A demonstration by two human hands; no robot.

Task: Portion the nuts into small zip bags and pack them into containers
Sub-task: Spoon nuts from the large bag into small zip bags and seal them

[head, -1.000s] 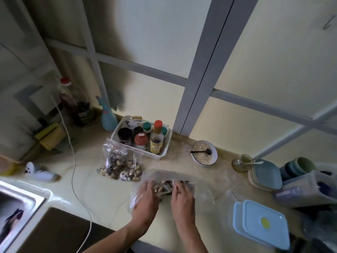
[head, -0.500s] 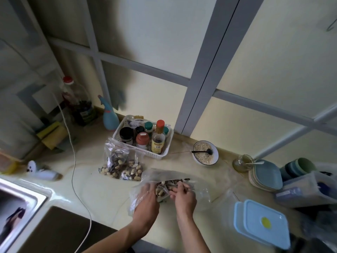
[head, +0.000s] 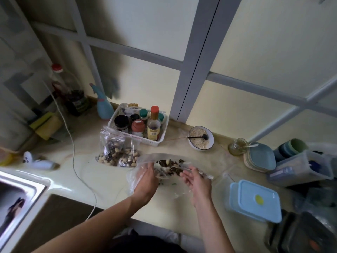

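A large clear plastic bag (head: pixel 182 187) lies open on the counter with mixed nuts (head: pixel 169 166) at its mouth. My left hand (head: pixel 145 179) grips the bag's left wall, its fingers reaching toward the nuts. My right hand (head: pixel 197 183) sits at the bag's right side with fingers curled, pinching a small clear zip bag (head: pixel 202 175) whose contents I cannot make out. Two filled small zip bags (head: pixel 118 152) of nuts stand to the left. Two light blue lidded containers (head: pixel 255 199) lie stacked at the right.
A white basket of bottles and jars (head: pixel 136 125) stands behind the bags. A bowl of oats with a black spoon (head: pixel 200 138) is further right, then a jar, stacked plates (head: pixel 259 157) and a clear bin (head: pixel 300 167). A white cable (head: pixel 73 143) crosses the counter; the sink (head: pixel 16 194) is at left.
My right hand has drawn back to the right out of the nuts, so the two hands are further apart. The large bag's mouth is spread wider.
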